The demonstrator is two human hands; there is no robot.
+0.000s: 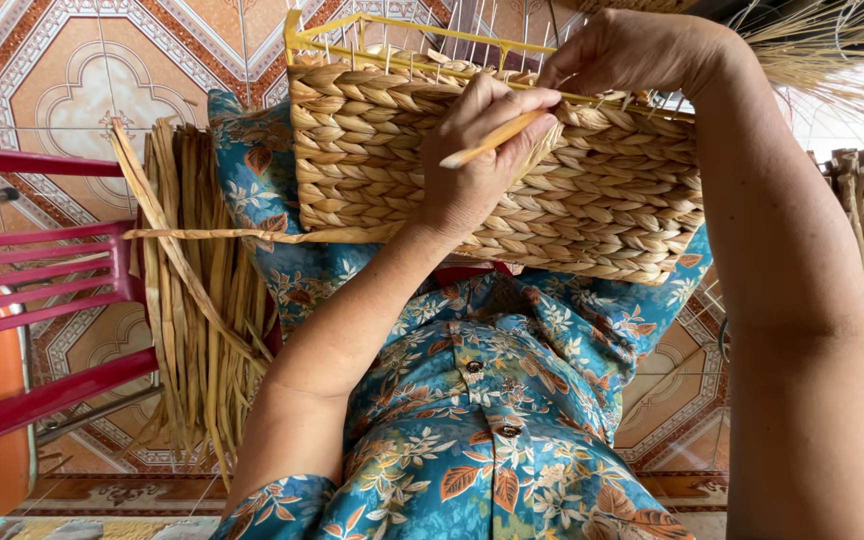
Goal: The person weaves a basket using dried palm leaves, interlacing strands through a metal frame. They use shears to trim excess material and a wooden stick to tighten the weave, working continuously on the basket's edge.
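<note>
Nearest me is the blue leaf-print shirt (pixel 482 440), and both bare arms rise from it toward the work. My left hand (pixel 482 160) is closed around a thin pale wooden stick (pixel 492 140), pinched between thumb and fingers, with its tip pointing out to the left of the knuckles. That hand presses flat against the front wall of the woven basket (pixel 602 210), which rests on the lap just beyond the shirt. My right hand (pixel 632 50) sits above and to the right of the left one, curled tight over the basket's top edge; it seems to grip a strand there, though I cannot tell exactly what lies under the fingers. Beyond the right hand, the yellow wire frame (pixel 352 40) stands bare above the finished plaited rows.

I judge the weaving to be near the rim: 1 hand opens a gap with the stick while the other feeds fibre. The next move would call for a steady pull that seats the strand without bending the wire.

Left of the hands lies a bundle of dried flat fibre (pixel 192 300) on the patterned tile floor (pixel 82 70), with a red chair (pixel 42 290) further left.
</note>
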